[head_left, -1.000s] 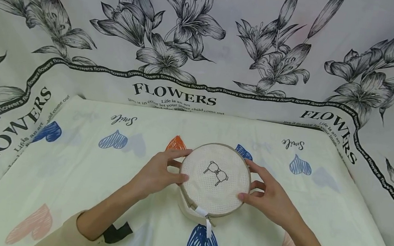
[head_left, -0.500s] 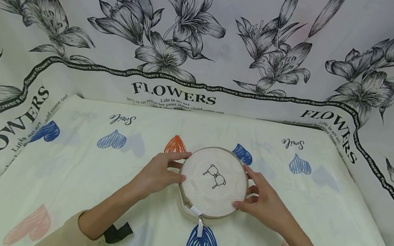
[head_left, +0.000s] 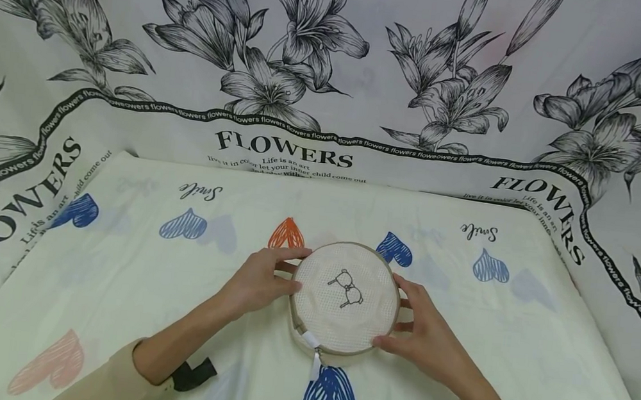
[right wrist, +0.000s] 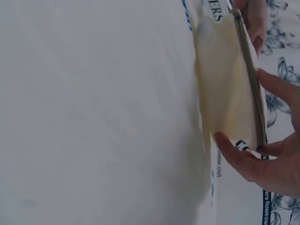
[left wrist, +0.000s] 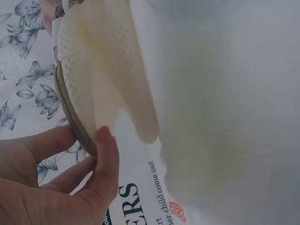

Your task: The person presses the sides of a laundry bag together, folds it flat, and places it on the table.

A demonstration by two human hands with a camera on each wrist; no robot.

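A round cream mesh laundry bag point(head_left: 337, 324) with a bra drawn on its lid stands upright near the middle of the table. A zip runs round its rim, and its white pull tab point(head_left: 315, 365) hangs at the near side. My left hand point(head_left: 257, 283) pinches the rim at the left, thumb on the lid edge and fingers along the side. Opposite it, my right hand point(head_left: 426, 336) holds the right side, its thumb at the lower right of the lid. The zip point(left wrist: 65, 103) appears closed in the left wrist view, and the soft mesh wall point(right wrist: 225, 75) shows in the right wrist view.
A pale cloth point(head_left: 141, 311) with printed hearts covers the table. Behind it hangs a white curtain point(head_left: 366, 88) with black lily prints and lettering. A black strap point(head_left: 193, 374) sits by the left sleeve point(head_left: 112, 379).
The bag has turned clockwise, its pull tab swinging left, and has shifted slightly left and nearer. My right hand has moved down and left with it; the left hand has barely moved.
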